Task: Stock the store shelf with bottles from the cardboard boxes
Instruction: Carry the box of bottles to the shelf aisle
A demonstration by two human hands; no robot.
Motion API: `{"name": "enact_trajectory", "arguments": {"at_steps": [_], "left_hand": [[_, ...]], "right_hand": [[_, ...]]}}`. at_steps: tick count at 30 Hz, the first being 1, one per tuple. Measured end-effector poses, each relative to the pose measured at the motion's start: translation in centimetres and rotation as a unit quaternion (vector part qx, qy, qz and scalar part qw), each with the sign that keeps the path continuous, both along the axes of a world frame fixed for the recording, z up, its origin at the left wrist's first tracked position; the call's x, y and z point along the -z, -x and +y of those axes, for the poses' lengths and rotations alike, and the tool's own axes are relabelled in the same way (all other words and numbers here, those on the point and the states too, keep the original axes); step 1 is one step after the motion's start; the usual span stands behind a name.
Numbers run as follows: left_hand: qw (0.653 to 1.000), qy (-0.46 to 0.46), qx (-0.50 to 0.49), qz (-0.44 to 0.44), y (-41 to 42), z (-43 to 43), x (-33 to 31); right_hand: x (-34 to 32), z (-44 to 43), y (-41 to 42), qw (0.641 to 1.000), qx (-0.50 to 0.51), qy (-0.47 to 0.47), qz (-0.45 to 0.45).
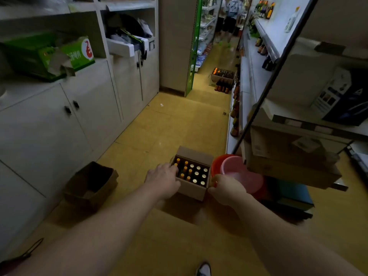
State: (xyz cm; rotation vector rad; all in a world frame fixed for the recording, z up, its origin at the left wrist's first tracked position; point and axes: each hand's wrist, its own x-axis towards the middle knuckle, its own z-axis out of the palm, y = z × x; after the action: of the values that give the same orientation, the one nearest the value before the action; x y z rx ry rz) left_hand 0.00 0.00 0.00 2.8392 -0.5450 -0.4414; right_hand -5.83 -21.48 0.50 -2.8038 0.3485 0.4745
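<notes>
Bottles [196, 173] stand upright in the open cardboard box [194, 191], low by the floor [159, 126] near the shelf [247, 92]; left hand [162, 180] curls its fingers over the left rim; right hand [227, 188] grips the right corner; seemingly the carrying step; next, bring it level to the shelf.

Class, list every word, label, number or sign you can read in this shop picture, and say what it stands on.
Nothing here reads clearly.
Green carton: white characters beside a red mark, too blurred to read.
Dark box, far right: print too small.
Shelf-edge tags: blurred.
Bottles in the cardboard box: only caps show, no labels.
</notes>
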Motion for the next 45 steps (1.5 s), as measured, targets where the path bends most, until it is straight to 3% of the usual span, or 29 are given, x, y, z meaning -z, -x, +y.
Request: {"name": "enact_trajectory", "arguments": {"at_steps": [16, 26, 39, 45], "left_hand": [[0.996, -0.084, 0.002, 0.008, -17.1, -9.6, 3.9], [0.998, -0.052, 0.009, 0.035, -27.6, -13.9, 6.1], [0.989, -0.065, 0.108, 0.073, -48.1, -14.7, 12.2], [0.975, -0.1, 0.159, 0.122, -53.9, -15.0, 16.0]], "right_hand": [[6.3, -11.5, -19.4, 0.998, -0.013, -0.036, 0.042], [7.3, -16.7, -29.9, 0.997, 0.021, -0.041, 0.065], [10.2, -17.6, -44.1, 0.984, 0.115, -0.031, 0.135], [13.2, -17.3, -47.8, 0.977, 0.132, -0.043, 0.162]]}}
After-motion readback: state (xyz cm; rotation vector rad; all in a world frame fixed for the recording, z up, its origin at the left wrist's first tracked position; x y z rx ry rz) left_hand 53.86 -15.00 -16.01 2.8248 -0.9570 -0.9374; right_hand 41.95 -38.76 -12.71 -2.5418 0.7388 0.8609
